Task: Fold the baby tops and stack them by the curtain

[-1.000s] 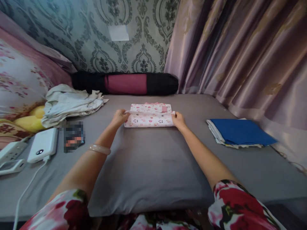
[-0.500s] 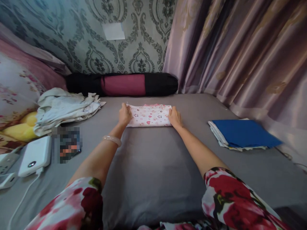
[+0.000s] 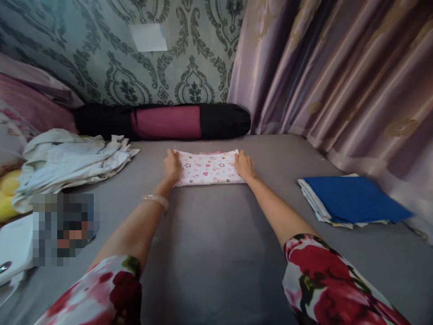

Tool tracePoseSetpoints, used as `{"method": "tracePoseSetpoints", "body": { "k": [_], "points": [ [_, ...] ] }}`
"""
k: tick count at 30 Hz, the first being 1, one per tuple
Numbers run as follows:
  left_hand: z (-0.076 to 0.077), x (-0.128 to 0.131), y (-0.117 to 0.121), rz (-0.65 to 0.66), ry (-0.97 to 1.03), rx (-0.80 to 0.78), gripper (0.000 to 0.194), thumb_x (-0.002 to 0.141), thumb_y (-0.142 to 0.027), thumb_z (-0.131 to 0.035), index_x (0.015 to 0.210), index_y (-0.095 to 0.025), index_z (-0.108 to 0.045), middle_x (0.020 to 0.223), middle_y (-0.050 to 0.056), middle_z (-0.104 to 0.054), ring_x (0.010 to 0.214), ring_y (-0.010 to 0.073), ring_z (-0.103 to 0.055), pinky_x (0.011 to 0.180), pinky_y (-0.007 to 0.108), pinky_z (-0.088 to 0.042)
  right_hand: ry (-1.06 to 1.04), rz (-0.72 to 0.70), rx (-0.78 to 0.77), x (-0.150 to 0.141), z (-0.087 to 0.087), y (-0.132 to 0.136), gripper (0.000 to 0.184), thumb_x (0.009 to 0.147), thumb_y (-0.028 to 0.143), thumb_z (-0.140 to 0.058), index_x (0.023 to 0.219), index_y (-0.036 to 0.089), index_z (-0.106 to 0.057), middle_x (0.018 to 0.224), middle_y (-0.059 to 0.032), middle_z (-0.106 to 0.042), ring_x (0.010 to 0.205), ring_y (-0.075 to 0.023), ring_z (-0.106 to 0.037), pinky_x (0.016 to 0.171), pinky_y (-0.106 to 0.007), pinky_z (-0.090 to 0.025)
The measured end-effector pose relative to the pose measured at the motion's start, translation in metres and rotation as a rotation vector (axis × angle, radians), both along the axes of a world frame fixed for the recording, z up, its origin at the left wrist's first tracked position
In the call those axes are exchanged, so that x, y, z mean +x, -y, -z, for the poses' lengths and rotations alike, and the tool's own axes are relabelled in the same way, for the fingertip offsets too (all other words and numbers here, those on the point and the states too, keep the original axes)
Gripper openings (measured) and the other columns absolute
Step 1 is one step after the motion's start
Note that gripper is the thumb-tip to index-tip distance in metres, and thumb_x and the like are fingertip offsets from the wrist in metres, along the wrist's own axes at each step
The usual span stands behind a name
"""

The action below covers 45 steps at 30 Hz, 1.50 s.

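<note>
We hold the folded white fabric piece printed with pink hearts and small flowers (image 3: 208,170) between our two hands. Our left-hand grip (image 3: 173,165) is closed on its far left corner, our right-hand grip (image 3: 244,166) on its far right one, so it spans the gap, its far edge sagging slightly. Beneath it we see the grey fabric sheet (image 3: 209,253); well right lies the flat blue folded cloth (image 3: 355,198).

I can read no text, label, brand or number. Round display (image 3: 4,267) on white power bank (image 3: 16,243) too small for me.
</note>
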<state>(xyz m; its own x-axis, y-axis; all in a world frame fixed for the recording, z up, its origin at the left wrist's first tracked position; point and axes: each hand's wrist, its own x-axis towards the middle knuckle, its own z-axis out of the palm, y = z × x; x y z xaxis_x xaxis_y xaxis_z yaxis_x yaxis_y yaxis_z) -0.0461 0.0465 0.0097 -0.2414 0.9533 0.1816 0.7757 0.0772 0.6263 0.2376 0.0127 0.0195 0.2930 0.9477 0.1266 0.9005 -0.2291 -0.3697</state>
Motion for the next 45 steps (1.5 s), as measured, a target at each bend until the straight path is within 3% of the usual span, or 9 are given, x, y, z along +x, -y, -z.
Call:
{"method": "tracePoseSetpoints", "body": {
  "k": [6, 12, 17, 20, 24, 28, 35, 41, 45],
  "points": [
    [0.008, 0.001, -0.011, -0.066, -0.051, -0.032, 0.044, 0.097, -0.041, -0.025, 0.123, -0.014, -0.048, 0.104, 0.022, -0.066, 0.099, 0.0364, -0.063, 0.079, 0.043, -0.042, 0.024, -0.011, -0.005, 0.003, 0.003, -0.008, 0.035, 0.102, 0.034, -0.033, 0.118, 0.013, -0.056, 0.107, -0.0191, -0.067, 0.103, -0.0294, -0.064, 0.086, -0.039, -0.045],
    [0.001, 0.003, -0.011, -0.106, -0.077, -0.130, 0.046, 0.094, -0.045, -0.037, 0.119, -0.009, -0.051, 0.111, 0.027, -0.064, 0.105, 0.0381, -0.062, 0.082, 0.044, -0.044, -0.002, 0.071, -0.043, 0.003, 0.009, -0.015, 0.036, 0.098, 0.038, -0.041, 0.113, 0.012, -0.062, 0.104, -0.0188, -0.069, 0.102, -0.0279, -0.065, 0.086, -0.037, -0.046],
    [0.002, -0.016, -0.008, -0.079, -0.060, -0.216, 0.052, 0.087, -0.056, -0.044, 0.105, -0.009, -0.061, 0.097, 0.024, -0.068, 0.101, 0.0377, -0.064, 0.078, 0.041, -0.046, -0.068, 0.094, -0.062, 0.006, 0.010, -0.014, 0.036, 0.096, 0.039, -0.044, 0.114, 0.013, -0.061, 0.106, -0.0183, -0.069, 0.102, -0.0279, -0.065, 0.085, -0.037, -0.048],
    [0.008, -0.029, 0.005, -0.050, -0.056, -0.218, 0.049, 0.085, -0.052, -0.047, 0.107, -0.010, -0.061, 0.095, 0.023, -0.069, 0.102, 0.0371, -0.064, 0.080, 0.042, -0.047, -0.111, 0.082, -0.083, 0.006, 0.007, -0.003, 0.035, 0.097, 0.038, -0.042, 0.114, 0.013, -0.060, 0.110, -0.0183, -0.067, 0.103, -0.0283, -0.065, 0.085, -0.038, -0.048],
    [0.014, -0.029, 0.039, 0.044, -0.070, -0.154, 0.050, 0.087, -0.041, -0.046, 0.126, -0.011, -0.050, 0.102, 0.019, -0.069, 0.105, 0.0331, -0.063, 0.088, 0.043, -0.048, -0.079, 0.076, -0.039, -0.001, 0.007, 0.022, 0.034, 0.097, 0.036, -0.042, 0.119, 0.013, -0.055, 0.119, -0.0191, -0.060, 0.106, -0.0286, -0.062, 0.086, -0.039, -0.047],
    [0.019, -0.018, 0.068, 0.165, -0.170, -0.025, 0.051, 0.089, -0.031, -0.040, 0.136, -0.011, -0.043, 0.125, 0.020, -0.058, 0.119, 0.0304, -0.055, 0.099, 0.043, -0.044, 0.002, 0.064, 0.022, -0.009, 0.013, 0.041, 0.032, 0.097, 0.030, -0.039, 0.118, 0.012, -0.055, 0.122, -0.0204, -0.056, 0.108, -0.0285, -0.059, 0.087, -0.037, -0.046],
    [0.025, -0.016, 0.075, 0.205, -0.288, -0.010, 0.048, 0.093, -0.030, -0.034, 0.136, -0.011, -0.048, 0.119, 0.021, -0.053, 0.112, 0.0313, -0.056, 0.097, 0.045, -0.044, 0.059, 0.073, 0.069, -0.014, 0.021, 0.043, 0.031, 0.098, 0.027, -0.036, 0.115, 0.011, -0.057, 0.119, -0.0197, -0.056, 0.107, -0.0274, -0.058, 0.086, -0.035, -0.045],
    [0.019, -0.020, 0.069, 0.233, -0.360, -0.025, 0.043, 0.091, -0.029, -0.040, 0.128, -0.014, -0.057, 0.115, 0.019, -0.054, 0.112, 0.0304, -0.053, 0.097, 0.043, -0.042, 0.016, 0.061, -0.045, -0.007, 0.006, 0.039, 0.032, 0.097, 0.026, -0.040, 0.120, 0.010, -0.055, 0.122, -0.0217, -0.056, 0.108, -0.0289, -0.059, 0.087, -0.038, -0.046],
    [0.005, 0.000, 0.067, 0.196, -0.436, 0.043, 0.043, 0.094, -0.039, -0.039, 0.121, -0.013, -0.060, 0.130, 0.022, -0.048, 0.118, 0.0367, -0.048, 0.098, 0.050, -0.039, 0.110, -0.042, 0.080, -0.024, -0.008, 0.037, 0.033, 0.096, 0.023, -0.039, 0.121, 0.008, -0.056, 0.124, -0.0227, -0.056, 0.116, -0.0306, -0.054, 0.096, -0.041, -0.041]
  ]
}}
